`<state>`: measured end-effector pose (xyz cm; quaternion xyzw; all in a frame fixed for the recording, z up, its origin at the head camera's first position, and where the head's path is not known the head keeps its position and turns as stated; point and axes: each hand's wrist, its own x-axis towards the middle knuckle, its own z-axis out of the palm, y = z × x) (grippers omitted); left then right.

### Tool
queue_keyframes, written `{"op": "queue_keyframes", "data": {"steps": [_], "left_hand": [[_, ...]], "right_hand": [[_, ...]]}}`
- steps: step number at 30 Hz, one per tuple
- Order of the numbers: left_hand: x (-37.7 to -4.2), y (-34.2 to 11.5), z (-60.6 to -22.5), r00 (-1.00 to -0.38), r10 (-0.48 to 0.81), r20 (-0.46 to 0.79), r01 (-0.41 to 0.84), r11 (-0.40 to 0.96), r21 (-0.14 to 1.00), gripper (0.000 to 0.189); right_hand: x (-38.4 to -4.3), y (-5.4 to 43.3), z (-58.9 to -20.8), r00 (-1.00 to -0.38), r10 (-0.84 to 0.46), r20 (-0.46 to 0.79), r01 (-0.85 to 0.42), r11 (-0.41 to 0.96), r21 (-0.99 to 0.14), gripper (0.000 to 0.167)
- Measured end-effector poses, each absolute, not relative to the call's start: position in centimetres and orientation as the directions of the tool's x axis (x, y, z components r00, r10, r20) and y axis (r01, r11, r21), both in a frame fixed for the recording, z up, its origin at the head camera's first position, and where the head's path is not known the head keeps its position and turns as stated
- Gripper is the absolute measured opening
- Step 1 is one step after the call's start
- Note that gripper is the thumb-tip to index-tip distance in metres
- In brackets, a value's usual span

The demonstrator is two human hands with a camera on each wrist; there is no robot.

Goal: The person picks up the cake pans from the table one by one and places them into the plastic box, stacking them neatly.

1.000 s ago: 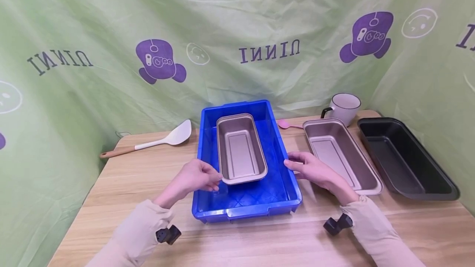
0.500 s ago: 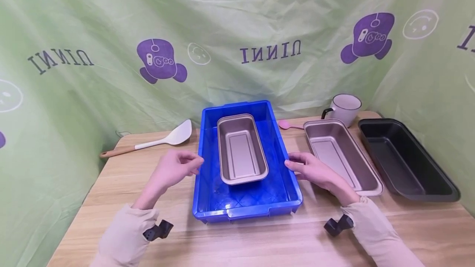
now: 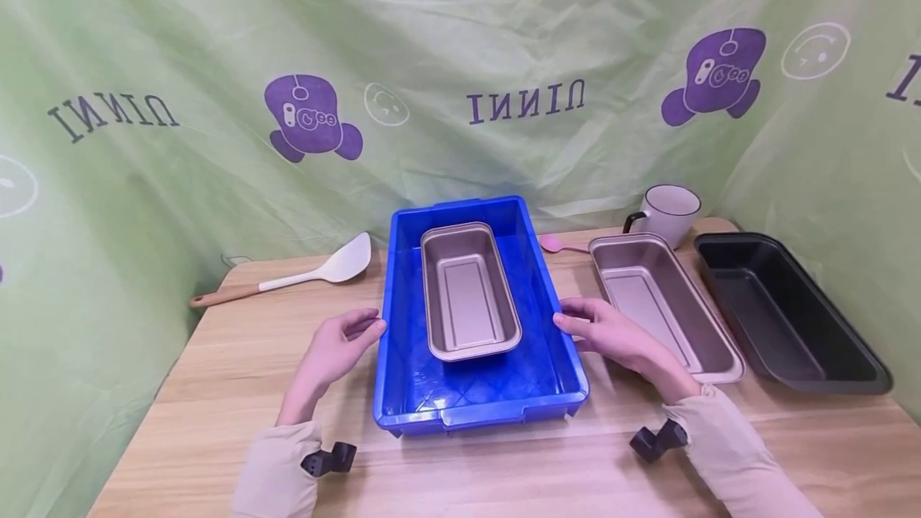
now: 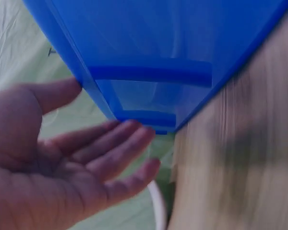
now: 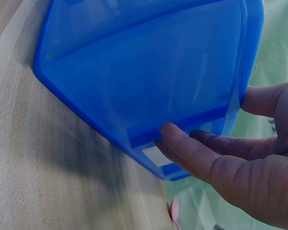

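A blue plastic bin (image 3: 478, 414) stands on the table in the head view, with a brownish loaf pan (image 3: 471, 294) lying inside it. At the bin's left side is my left hand (image 3: 344, 346); its thumb tip meets the rim, and its fingers (image 4: 129, 139) extend loosely beside the outer wall in the left wrist view. On the opposite side, my right hand (image 3: 600, 330) holds the bin, thumb at the rim. Its fingers (image 5: 192, 151) lie against the outer wall under the rim in the right wrist view.
Right of the bin lie a second brownish loaf pan (image 3: 655, 318) and a larger black loaf pan (image 3: 791, 318). Behind them stand a white mug (image 3: 669, 214) and a pink spoon (image 3: 552, 244). A white spatula (image 3: 348, 260) with a wooden handle lies at the back left.
My left hand has let go of the loaf pan's near left corner, moved left out of the bin and come to the bin's left rim. My right hand stays put.
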<state>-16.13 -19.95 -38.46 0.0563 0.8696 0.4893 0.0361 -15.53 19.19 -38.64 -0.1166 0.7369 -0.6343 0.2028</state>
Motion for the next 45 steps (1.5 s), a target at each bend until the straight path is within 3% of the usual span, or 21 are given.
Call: {"op": "queue_keyframes", "data": {"steps": [9, 19, 36, 45], "left_hand": [[-16.2, -20.3, -40.1, -0.916, 0.400, -0.037, 0.100, 0.317, 0.943, 0.055], [-16.5, -20.4, -40.3, -0.917, 0.396, -0.050, 0.064, 0.268, 0.961, 0.055], [-16.1, -20.6, -40.2, -0.929, 0.357, -0.102, 0.010, 0.297, 0.955, 0.058], [-16.1, -20.7, -40.2, -0.923, 0.372, -0.101, -0.003, 0.255, 0.967, 0.059]], "right_hand": [[-15.5, 19.2, -38.6, -0.894, -0.420, -0.158, 0.090, 0.176, -0.980, 0.055], [-15.5, 19.1, -38.7, -0.895, -0.417, -0.158, 0.094, 0.170, -0.981, 0.056], [-14.1, 20.5, -36.3, -0.916, -0.397, -0.061, -0.048, 0.261, -0.964, 0.055], [-12.4, 25.2, -35.4, -0.960, -0.280, -0.009, -0.140, 0.506, -0.851, 0.044]]}}
